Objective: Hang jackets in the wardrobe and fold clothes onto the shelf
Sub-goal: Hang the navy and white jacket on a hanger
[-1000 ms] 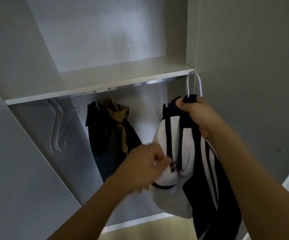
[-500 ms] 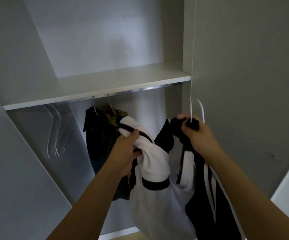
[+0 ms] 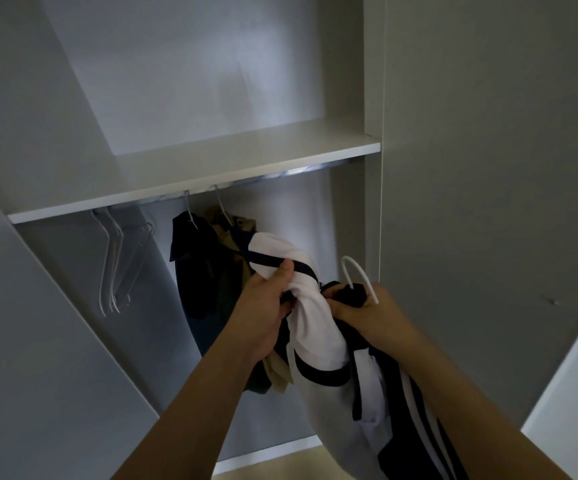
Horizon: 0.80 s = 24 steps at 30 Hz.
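A white and dark navy striped jacket (image 3: pixel 329 382) hangs bunched between my hands in front of the open wardrobe. My left hand (image 3: pixel 266 306) grips a white sleeve with a dark band, thumb on top. My right hand (image 3: pixel 367 313) grips the jacket's dark collar together with a white hanger (image 3: pixel 356 275), whose hook sticks up above my fingers. The hook is below the rail (image 3: pixel 280 176) and not on it. Most of the hanger is hidden inside the jacket.
Two jackets, one dark (image 3: pixel 194 268) and one tan (image 3: pixel 232 230), hang on the rail under the white shelf (image 3: pixel 211 171). Several bare white hangers (image 3: pixel 114 265) hang at the left. The wardrobe's side panel (image 3: pixel 372 209) stands right of my right hand.
My right hand has come down with the hanger, well below the rail. My left hand has taken hold of the white sleeve, lifted it and moved close to my right hand.
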Motion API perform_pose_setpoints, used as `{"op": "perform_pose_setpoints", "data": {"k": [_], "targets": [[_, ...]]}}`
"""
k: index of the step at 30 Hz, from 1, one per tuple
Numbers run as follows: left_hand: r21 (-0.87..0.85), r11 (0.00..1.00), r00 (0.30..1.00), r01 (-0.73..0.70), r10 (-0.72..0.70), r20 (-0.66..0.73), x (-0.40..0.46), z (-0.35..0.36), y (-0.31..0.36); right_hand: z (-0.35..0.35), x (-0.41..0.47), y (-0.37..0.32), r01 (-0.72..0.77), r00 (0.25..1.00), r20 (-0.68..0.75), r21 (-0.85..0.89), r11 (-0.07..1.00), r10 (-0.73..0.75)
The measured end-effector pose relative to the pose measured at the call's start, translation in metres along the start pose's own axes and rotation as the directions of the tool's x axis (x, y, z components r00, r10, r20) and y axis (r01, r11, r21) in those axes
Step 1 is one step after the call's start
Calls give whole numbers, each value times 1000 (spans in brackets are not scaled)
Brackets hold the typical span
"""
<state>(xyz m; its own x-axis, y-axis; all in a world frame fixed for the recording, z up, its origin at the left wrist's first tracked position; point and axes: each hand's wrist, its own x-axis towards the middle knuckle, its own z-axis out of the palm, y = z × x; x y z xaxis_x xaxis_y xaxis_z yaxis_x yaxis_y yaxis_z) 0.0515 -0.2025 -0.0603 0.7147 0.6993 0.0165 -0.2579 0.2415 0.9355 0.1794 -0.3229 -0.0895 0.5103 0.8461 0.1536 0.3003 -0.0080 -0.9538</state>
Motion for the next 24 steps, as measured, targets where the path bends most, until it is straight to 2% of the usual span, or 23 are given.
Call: {"op": "perform_pose_setpoints", "data": {"k": [5, 11, 16, 18, 20, 24], "targets": [[70, 997, 999, 24, -22, -36, -3, 3, -7, 6, -3, 0, -14, 1000, 14, -31, 999, 15], [15, 998, 996, 58, -57, -64, -4, 8, -7, 11, -1, 0, -2, 999, -47, -68, 998, -2], [-38, 999, 995, -6, 2, -102, -8, 7, -5, 10, -2, 2, 12, 996, -88, -70, 997, -18], [-70, 997, 989, -40, 30, -144, -9, 4, -3, 8, 0, 6, 9, 992, -126, -143, 990, -27], [-125, 992, 985, -18, -4, -174, -10, 3, 0, 6, 0, 7, 25, 985, -160, -238, 971, -64], [-221, 968, 974, 115, -154, -167, -12, 3, 0, 3, -2, 7, 59, 982, -158, -247, 967, -100]]}}
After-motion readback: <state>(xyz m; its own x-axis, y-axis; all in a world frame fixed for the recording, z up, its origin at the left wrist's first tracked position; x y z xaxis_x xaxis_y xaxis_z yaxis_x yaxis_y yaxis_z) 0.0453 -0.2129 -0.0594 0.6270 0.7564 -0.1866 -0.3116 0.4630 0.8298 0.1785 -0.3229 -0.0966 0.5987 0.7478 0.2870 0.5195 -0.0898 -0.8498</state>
